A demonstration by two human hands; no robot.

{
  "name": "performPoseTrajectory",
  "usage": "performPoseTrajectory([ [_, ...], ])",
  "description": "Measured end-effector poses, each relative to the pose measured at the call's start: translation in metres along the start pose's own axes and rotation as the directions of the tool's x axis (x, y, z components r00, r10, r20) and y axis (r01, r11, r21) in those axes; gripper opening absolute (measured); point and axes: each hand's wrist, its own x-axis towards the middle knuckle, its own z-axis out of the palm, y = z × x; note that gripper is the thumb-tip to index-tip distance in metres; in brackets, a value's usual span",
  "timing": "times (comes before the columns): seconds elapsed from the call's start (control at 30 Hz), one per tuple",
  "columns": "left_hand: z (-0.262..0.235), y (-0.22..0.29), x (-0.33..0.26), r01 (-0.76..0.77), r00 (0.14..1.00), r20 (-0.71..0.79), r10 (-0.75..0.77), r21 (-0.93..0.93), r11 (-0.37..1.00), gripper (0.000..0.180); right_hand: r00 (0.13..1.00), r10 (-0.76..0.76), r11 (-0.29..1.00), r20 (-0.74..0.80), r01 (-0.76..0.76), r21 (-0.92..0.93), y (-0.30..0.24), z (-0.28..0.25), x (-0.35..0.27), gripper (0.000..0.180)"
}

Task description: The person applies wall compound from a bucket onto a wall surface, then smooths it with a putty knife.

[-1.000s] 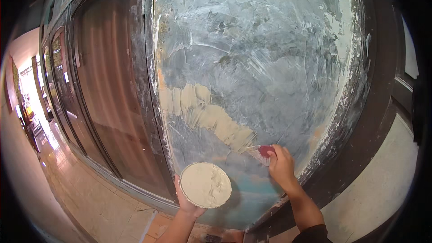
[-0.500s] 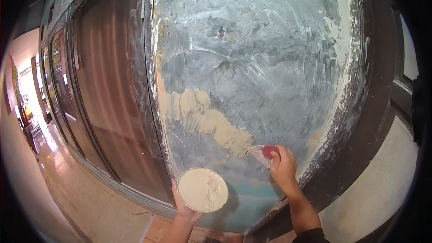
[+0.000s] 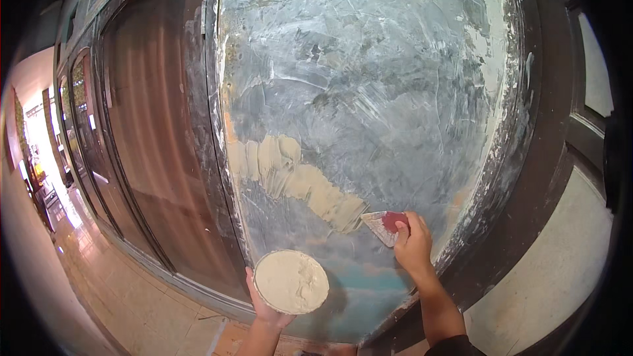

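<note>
My right hand [image 3: 414, 247] grips a putty knife [image 3: 384, 224] with a red handle and presses its blade flat on the grey-blue wall panel [image 3: 369, 92]. The blade sits at the lower right end of a beige putty streak [image 3: 297, 178] that runs diagonally across the panel. Lower and to the left, my left hand [image 3: 267, 306] holds up a round plate [image 3: 291, 281] covered with beige putty, close to the wall.
Dark wooden door frames [image 3: 151, 158] stand to the left of the panel and a dark trim strip [image 3: 547, 158] to its right. A tiled floor [image 3: 119, 296] stretches along a corridor at the left. A pale wall section [image 3: 554, 277] lies at the lower right.
The right hand with the putty knife has stayed at the streak's lower end, shifting slightly. The left hand has lowered the plate a little.
</note>
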Motion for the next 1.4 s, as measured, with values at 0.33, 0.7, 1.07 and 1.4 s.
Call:
performPoseTrajectory([
  [0.33, 0.001, 0.000, 0.003, -0.002, 1.000, -0.018, 0.002, 0.010, 1.000, 0.091, 0.995, 0.094, 0.996, -0.021, -0.094, -0.006, -0.001, 0.000, 0.005, 0.018],
  [0.7, -0.002, -0.004, 0.006, -0.021, 0.992, -0.122, 0.019, -0.017, 1.000, 0.091, 0.987, 0.128, 0.992, 0.099, -0.126, -0.024, -0.003, 0.019, -0.018, 0.023],
  [1.07, -0.006, 0.003, 0.005, 0.018, 0.999, -0.039, -0.017, 0.029, 0.999, 0.093, 0.997, -0.006, 0.990, -0.075, -0.005, -0.143, -0.001, 0.017, 0.003, 0.021],
  [1.4, -0.011, 0.011, 0.004, 0.042, 0.999, -0.006, -0.042, -0.019, 0.999, 0.091, 0.999, -0.032, 0.998, 0.016, 0.031, 0.045, 0.005, 0.017, -0.010, 0.016],
])
